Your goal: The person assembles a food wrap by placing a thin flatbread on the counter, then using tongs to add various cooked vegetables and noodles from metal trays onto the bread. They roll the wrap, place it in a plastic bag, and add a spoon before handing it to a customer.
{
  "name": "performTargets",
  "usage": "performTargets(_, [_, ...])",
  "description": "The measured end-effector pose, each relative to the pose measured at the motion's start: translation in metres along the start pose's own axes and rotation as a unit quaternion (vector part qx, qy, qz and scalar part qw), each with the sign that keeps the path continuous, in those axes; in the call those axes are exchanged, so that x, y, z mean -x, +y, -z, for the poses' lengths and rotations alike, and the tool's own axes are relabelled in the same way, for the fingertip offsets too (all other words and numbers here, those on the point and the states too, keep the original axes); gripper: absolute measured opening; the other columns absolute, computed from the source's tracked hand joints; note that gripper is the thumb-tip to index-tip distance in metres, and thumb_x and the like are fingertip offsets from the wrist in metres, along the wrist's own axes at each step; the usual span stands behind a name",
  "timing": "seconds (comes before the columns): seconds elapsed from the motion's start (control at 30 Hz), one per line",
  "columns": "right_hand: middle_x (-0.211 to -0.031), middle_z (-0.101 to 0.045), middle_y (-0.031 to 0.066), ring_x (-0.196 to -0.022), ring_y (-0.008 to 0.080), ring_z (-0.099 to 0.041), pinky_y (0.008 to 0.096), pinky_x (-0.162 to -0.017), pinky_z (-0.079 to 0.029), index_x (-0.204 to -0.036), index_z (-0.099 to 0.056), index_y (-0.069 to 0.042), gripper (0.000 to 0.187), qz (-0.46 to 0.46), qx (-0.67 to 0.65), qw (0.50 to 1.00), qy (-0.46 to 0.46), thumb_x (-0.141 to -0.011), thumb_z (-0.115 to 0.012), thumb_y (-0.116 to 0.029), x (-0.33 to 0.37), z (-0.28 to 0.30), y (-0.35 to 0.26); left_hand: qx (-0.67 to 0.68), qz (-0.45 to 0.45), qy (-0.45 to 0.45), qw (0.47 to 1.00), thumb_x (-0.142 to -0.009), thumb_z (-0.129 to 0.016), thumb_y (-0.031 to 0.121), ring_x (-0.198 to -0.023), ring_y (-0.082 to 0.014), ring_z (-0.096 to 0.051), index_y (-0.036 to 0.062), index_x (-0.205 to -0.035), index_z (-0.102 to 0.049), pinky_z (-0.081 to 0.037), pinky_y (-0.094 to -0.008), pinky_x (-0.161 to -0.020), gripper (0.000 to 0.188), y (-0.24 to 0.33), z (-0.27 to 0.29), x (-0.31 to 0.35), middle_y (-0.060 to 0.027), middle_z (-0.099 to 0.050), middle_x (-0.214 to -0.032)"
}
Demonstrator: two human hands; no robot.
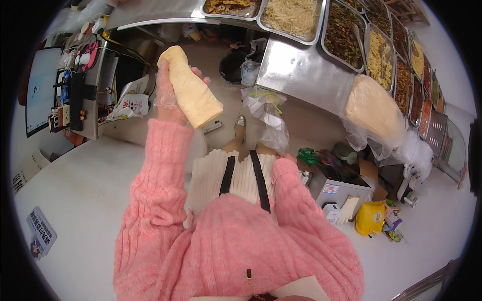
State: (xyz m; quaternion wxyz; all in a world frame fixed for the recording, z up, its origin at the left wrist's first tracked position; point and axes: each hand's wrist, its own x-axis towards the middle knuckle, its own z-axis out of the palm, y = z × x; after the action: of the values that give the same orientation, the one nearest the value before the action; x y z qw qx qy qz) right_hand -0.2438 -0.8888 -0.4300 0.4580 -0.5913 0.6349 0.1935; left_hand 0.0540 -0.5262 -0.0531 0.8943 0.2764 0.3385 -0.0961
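My left hand [164, 89], in a thin clear plastic glove, is closed around a rolled flatbread wrap [189, 86]. The pale yellow roll is tilted, its lower end toward my skirt, and what is inside it cannot be seen. Low beside my skirt, my right hand [285, 156] is mostly covered by the pink sleeve. Its visible fingers are closed at the end of a clear plastic bag [278, 134], which stretches forward from them. White paper and a yellow-green strip show at the bag's far end.
Metal trays of shredded and chopped fillings [292, 18] line the steel counter [296, 67] ahead and to the right. A bagged stack of flatbreads [374, 108] sits at its near edge. On the left stand a monitor [42, 93] and a cluttered desk. A black bin [231, 70] is on the floor.
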Motion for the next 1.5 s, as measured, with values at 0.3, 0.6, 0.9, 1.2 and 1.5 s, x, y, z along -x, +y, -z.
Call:
performTargets(0.3, [-0.087, -0.065, 0.0131, -0.065, 0.0213, -0.066, 0.0332, -0.050, -0.053, -0.096, -0.051, -0.002, 0.012, 0.185, -0.334, 0.886, 0.265, -0.087, -0.060, 0.000, 0.059, 0.336, 0.006, -0.041, 0.061, -0.152, 0.986, -0.099, -0.054, 0.061, -0.070, -0.0186, -0.063, 0.0137, -0.110, -0.060, -0.057, -0.0395, -0.072, 0.049, -0.019, -0.036, 0.015, -0.0036, -0.061, -0.079])
performTargets(0.6, [-0.086, -0.050, 0.0007, -0.077, 0.0095, -0.046, 0.0236, -0.071, -0.041, -0.105, -0.055, -0.001, 0.019, 0.608, -0.169, 0.772, -0.069, -0.087, -0.052, 0.003, 0.271, 0.182, -0.361, -0.002, 0.089, -0.221, 0.971, -0.098, -0.055, 0.063, -0.072, -0.0176, -0.062, 0.0125, -0.119, -0.057, -0.057, -0.0376, -0.072, 0.055, -0.049, -0.115, 0.020, -0.0031, -0.060, -0.083])
performTargets(0.9, [-0.081, -0.051, -0.0047, -0.070, 0.0073, -0.050, 0.0217, -0.067, -0.048, -0.108, -0.056, -0.003, 0.023, 0.340, -0.243, 0.866, -0.274, -0.089, -0.067, -0.007, 0.165, 0.101, -0.440, 0.066, 0.055, -0.150, 0.985, -0.096, -0.052, 0.070, -0.072, -0.0164, -0.058, 0.0053, -0.113, -0.058, -0.054, -0.0360, -0.074, 0.067, -0.102, -0.158, -0.025, -0.0006, -0.058, -0.081])
performTargets(1.2, [-0.135, -0.055, 0.0302, -0.124, 0.0425, -0.056, 0.0521, -0.102, -0.047, -0.132, -0.050, 0.005, 0.056, 0.742, 0.177, 0.645, -0.050, -0.086, -0.069, -0.019, 0.125, 0.144, -0.428, 0.148, -0.024, -0.117, 0.982, -0.096, -0.056, 0.067, -0.077, -0.0137, -0.058, 0.0138, -0.106, -0.056, -0.054, -0.0373, -0.073, 0.054, -0.159, -0.170, -0.038, -0.0015, -0.058, -0.092])
performTargets(1.5, [-0.123, -0.063, 0.0286, -0.112, 0.0435, -0.062, 0.0485, -0.095, -0.051, -0.131, -0.052, 0.006, 0.062, 0.593, 0.373, 0.699, -0.145, -0.082, -0.073, -0.026, 0.131, 0.080, -0.488, 0.151, -0.073, -0.161, 0.972, -0.094, -0.061, 0.067, -0.076, -0.0164, -0.062, 0.0116, -0.111, -0.057, -0.058, -0.0406, -0.068, 0.058, -0.177, -0.207, -0.076, -0.0044, -0.063, -0.096])
